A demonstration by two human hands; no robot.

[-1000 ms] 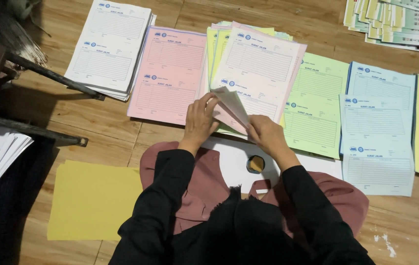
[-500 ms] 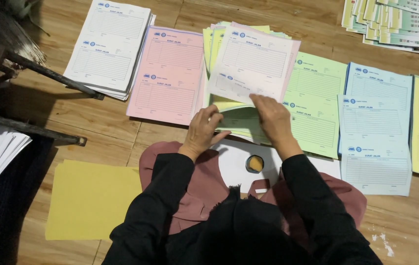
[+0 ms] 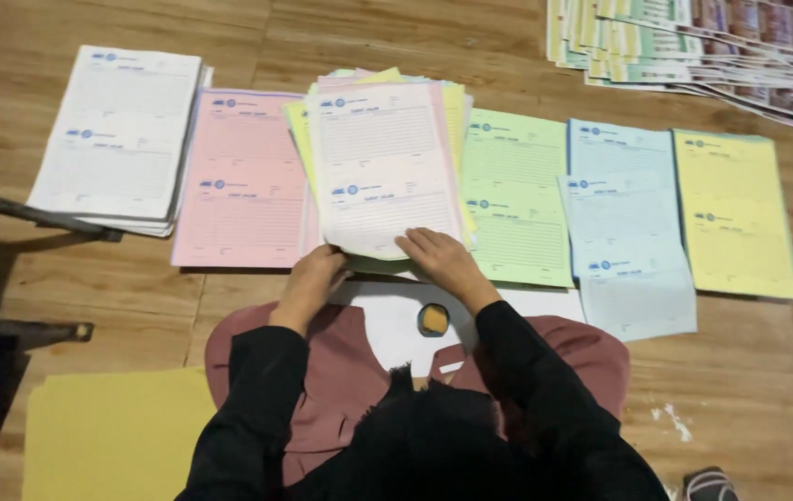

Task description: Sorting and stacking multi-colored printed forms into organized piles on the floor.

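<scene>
On paper stack [image 3: 382, 167], both hands [image 3: 441, 260]

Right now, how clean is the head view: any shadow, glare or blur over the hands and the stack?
Head view: dim warm light, slightly soft overall; left hand, right hand and mixed stack clearly lit, no glare; deep shadow darkens the left edge by the dark bar; print too soft to read.

Both hands, left [image 3: 311, 278] and right [image 3: 441, 258], on the mixed-colour form stack [image 3: 385, 167].
</scene>
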